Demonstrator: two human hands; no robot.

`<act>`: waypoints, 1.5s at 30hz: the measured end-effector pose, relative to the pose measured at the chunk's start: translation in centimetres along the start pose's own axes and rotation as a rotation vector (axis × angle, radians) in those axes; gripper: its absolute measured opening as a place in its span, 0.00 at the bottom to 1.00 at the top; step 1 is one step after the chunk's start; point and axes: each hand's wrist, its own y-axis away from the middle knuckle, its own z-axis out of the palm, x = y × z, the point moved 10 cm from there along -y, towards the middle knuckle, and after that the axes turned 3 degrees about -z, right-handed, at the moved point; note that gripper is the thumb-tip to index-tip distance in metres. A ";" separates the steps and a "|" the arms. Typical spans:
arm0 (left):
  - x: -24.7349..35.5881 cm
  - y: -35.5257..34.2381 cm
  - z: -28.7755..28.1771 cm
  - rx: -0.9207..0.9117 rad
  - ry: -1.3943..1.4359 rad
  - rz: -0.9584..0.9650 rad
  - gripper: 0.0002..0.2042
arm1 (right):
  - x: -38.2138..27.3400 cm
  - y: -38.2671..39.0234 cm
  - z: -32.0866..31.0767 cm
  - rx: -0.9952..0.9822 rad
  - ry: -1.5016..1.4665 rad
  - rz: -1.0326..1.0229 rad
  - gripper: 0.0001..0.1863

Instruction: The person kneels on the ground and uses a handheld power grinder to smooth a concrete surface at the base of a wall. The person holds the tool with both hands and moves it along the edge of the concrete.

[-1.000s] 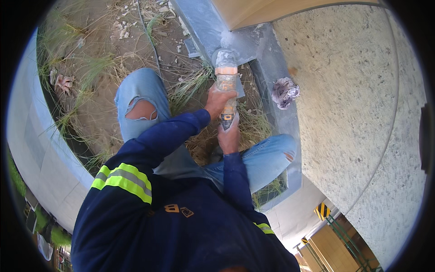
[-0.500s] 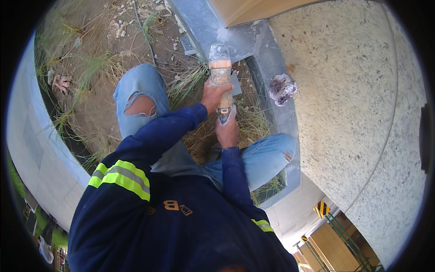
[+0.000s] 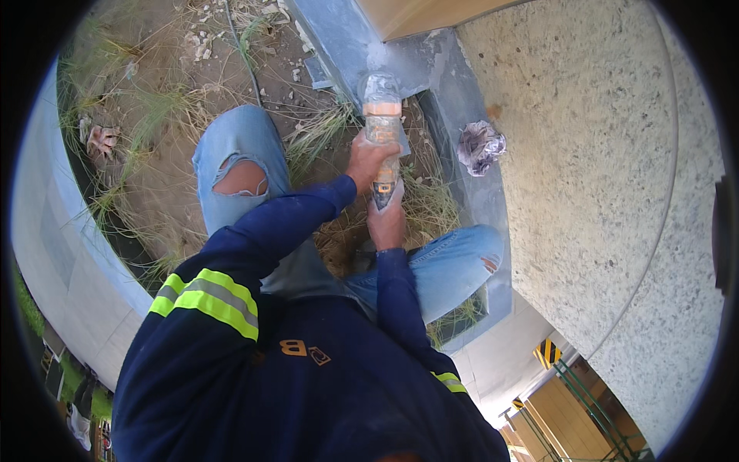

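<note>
Both hands are wrapped round a dust-coated power tool (image 3: 382,115) with an orange band, which looks like an angle grinder. My left hand (image 3: 369,160) grips the middle of its body. Behind it, nearer to me, my right hand (image 3: 387,221) is closed round the black-and-yellow rear end. The tool's head lies at the grey stone ledge (image 3: 416,61), where pale dust coats the surface; its working face is hidden underneath.
A crumpled paper ball (image 3: 481,148) sits on the ledge by the speckled wall (image 3: 585,154). Dry soil (image 3: 173,65) with grass tufts, stone chips and a thin cable (image 3: 245,54) lies to the left. A tan panel (image 3: 431,15) rises at the far side.
The tool and both hands have shifted slightly to the right along the ledge. Both grips stay the same.
</note>
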 end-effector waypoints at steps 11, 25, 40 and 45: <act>0.3 1.2 -0.3 0.053 0.101 -0.048 0.17 | 0.2 0.2 -0.4 -0.004 0.042 -0.014 0.43; 0.9 0.5 0.1 0.039 0.025 -0.012 0.19 | -0.1 -0.4 0.4 0.012 -0.045 0.016 0.44; 1.8 0.1 -1.7 0.104 0.109 -0.003 0.19 | -1.6 -1.2 0.5 -0.066 -0.018 -0.039 0.44; 1.4 -0.8 -0.7 0.111 -0.007 0.048 0.18 | -1.2 -1.4 0.1 0.014 -0.099 -0.064 0.44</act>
